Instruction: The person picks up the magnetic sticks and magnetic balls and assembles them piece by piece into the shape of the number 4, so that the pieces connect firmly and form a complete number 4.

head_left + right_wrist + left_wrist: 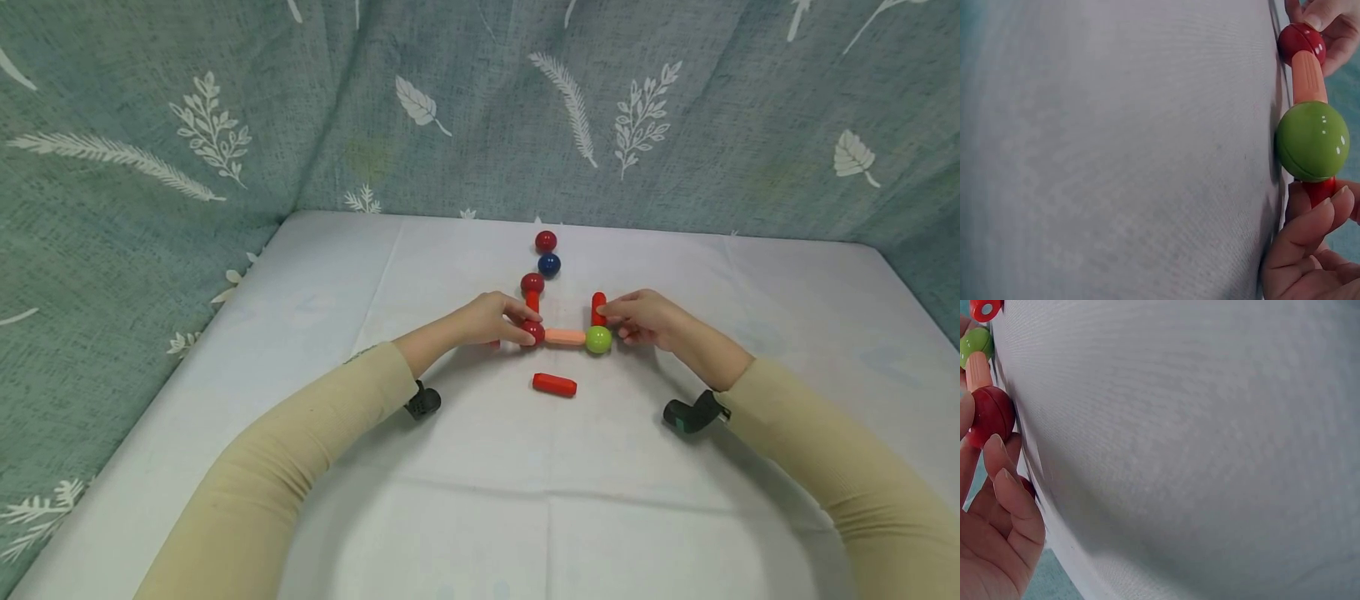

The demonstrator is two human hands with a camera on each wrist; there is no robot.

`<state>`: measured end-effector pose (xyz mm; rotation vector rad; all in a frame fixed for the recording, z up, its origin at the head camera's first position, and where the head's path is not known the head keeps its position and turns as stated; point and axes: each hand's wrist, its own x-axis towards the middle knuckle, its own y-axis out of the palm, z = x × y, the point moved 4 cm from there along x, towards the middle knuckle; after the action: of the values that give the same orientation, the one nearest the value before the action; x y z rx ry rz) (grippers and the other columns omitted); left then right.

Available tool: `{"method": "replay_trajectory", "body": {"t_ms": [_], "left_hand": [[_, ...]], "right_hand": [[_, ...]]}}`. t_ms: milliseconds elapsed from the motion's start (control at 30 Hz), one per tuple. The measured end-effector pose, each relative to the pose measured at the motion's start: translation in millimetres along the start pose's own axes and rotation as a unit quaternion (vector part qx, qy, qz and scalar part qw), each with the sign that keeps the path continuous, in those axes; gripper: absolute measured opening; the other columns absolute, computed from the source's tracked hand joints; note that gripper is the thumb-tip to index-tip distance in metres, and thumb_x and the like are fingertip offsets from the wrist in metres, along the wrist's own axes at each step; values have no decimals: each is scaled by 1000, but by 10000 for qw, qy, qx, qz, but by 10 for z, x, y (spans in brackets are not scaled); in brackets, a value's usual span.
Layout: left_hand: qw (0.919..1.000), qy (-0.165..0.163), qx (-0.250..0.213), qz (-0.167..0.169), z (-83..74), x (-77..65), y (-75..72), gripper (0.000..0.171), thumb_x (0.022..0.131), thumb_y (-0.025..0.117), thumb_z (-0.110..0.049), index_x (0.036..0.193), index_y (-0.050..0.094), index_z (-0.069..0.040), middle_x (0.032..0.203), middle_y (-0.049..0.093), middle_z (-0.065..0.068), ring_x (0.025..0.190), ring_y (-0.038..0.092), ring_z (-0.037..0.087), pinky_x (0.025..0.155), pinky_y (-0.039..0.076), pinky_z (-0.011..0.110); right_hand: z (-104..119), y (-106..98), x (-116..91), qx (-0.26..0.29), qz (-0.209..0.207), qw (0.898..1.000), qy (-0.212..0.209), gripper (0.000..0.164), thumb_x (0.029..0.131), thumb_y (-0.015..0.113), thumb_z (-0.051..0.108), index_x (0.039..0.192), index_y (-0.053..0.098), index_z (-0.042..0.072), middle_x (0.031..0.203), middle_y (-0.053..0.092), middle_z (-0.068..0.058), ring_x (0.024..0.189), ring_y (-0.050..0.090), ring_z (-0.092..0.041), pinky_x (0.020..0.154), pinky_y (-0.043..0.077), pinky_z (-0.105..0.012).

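Observation:
My left hand pinches a red ball between thumb and fingers. From that ball an upright-running red rod leads away to a second red ball. A peach rod joins the held ball to a green ball. My right hand pinches a red rod that meets the green ball on its far side; the wrist view hides how deep it sits. Another red piece shows partly behind the left fingers, its shape mostly hidden.
A loose red rod lies nearer to me on the white-covered table. Beyond the joined pieces lie a blue ball and a red one. Leaf-patterned cloth hangs behind the table.

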<state>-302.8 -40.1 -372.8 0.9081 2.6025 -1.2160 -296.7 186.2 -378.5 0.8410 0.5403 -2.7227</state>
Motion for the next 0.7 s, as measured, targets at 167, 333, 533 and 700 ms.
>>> {"method": "replay_trajectory", "body": {"t_ms": [167,333,533,700], "left_hand": [[10000,18,3,6,-9,-17,-5,40,81,70,-23,120,62,-23,109,60,1,94,47,16,59,41,21],[10000,-2,63,20,-11,-35,2,40,82,69,-24,121,61,-23,111,59,2,79,50,16,55,42,21],[9995,142,267,23,-5,-56,7,38,84,66,-23,122,59,-23,113,58,4,64,50,15,53,43,21],[9990,249,367,40,-19,-79,12,40,85,65,-23,124,58,-23,113,57,5,61,51,15,54,43,21]], "right_hand": [[1,18,-2,14,115,9999,-22,55,92,54,25,134,32,-2,85,49,-1,59,45,-9,59,45,-16],[3,30,3,58,207,9997,-62,55,92,53,24,135,32,-2,86,49,-1,60,47,-9,60,46,-17],[20,58,21,-17,298,9995,-74,56,92,54,26,136,32,0,89,49,-3,58,48,-9,60,47,-18],[30,74,15,-81,343,9993,-85,56,92,54,26,136,33,-1,89,49,-3,56,48,-8,59,47,-18]]}}
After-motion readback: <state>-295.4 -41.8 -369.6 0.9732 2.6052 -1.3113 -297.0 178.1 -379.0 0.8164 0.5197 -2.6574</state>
